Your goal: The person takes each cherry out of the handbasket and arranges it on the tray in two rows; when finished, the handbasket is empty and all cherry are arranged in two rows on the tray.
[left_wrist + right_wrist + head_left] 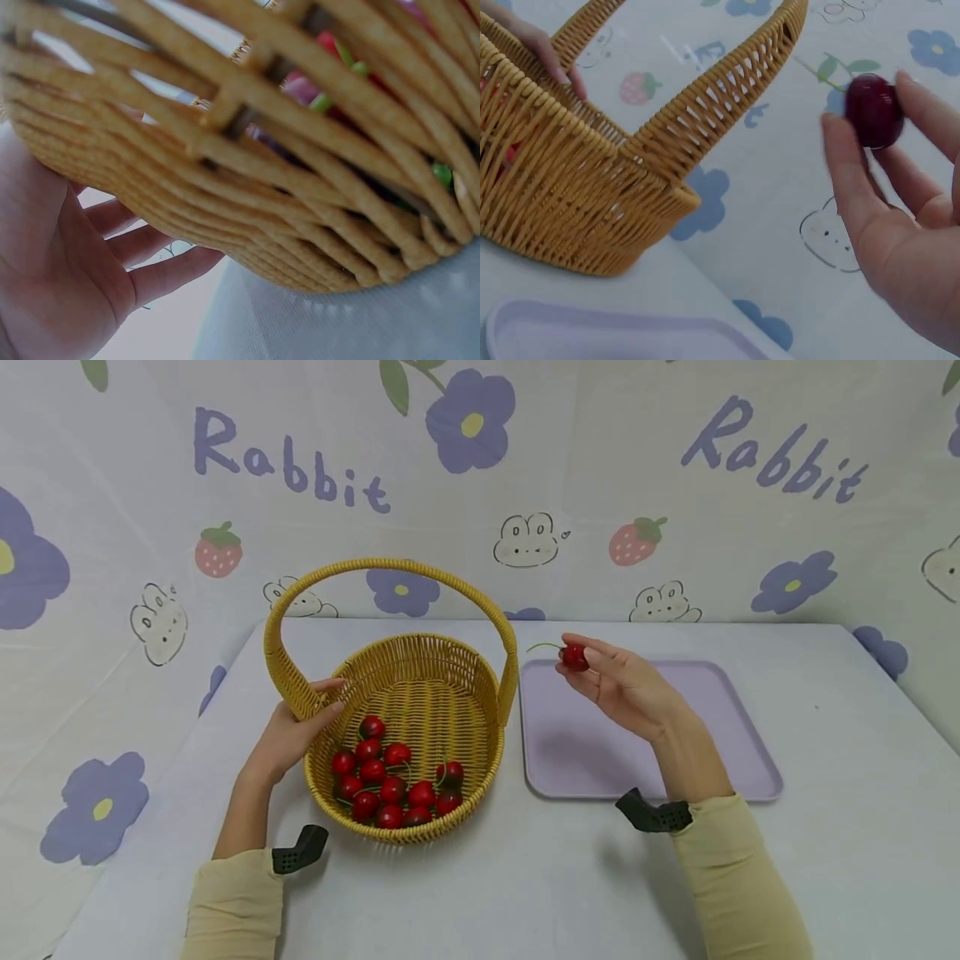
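Cherries [393, 790] lie in the basket [423, 702] the left hand [287, 737] grips; one cherry [574, 657], pinched by the right hand [628, 688], awaits placement.

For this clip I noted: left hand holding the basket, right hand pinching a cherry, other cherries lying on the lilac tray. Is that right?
Not quite: the other cherries lie in the basket, not on the lilac tray, as the head view shows. The left hand does hold the basket, and the right hand does pinch a cherry.
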`<action>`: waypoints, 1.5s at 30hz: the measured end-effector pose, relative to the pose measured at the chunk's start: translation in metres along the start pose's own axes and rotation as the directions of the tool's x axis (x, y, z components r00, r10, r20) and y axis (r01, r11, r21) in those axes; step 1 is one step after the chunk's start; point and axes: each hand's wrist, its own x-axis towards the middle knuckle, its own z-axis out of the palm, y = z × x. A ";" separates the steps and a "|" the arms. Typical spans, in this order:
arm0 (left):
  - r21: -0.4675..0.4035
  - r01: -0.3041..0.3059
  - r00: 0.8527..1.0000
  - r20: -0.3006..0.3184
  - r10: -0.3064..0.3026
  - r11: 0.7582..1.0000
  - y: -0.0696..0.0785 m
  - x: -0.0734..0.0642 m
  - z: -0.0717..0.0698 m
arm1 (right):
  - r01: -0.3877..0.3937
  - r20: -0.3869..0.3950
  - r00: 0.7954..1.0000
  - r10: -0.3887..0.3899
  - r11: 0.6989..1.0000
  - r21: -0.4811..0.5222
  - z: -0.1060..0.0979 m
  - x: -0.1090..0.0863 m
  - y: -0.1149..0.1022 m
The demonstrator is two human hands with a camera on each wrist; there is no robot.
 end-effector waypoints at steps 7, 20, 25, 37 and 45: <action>-0.004 -0.001 1.000 0.000 0.001 1.000 0.001 -0.001 -0.001 | -0.017 -0.165 0.985 0.042 0.989 0.145 -0.016 0.008 0.006; -0.010 -0.015 1.000 0.006 0.015 1.000 -0.002 0.000 0.000 | -0.016 -0.446 0.894 0.051 0.997 0.081 -0.031 0.021 0.027; -0.012 -0.010 1.000 0.006 0.010 1.000 -0.003 0.001 0.000 | -0.158 -0.506 0.862 0.031 0.965 -0.210 -0.036 0.023 0.039; -0.025 -0.007 1.000 0.006 0.007 1.000 -0.003 0.001 0.000 | -0.338 -0.524 0.850 -0.043 0.719 -0.608 -0.038 0.030 0.055; -0.030 -0.006 1.000 0.007 0.007 1.000 -0.004 0.001 -0.001 | -0.384 -0.541 0.834 -0.105 0.594 -0.707 -0.034 0.038 0.057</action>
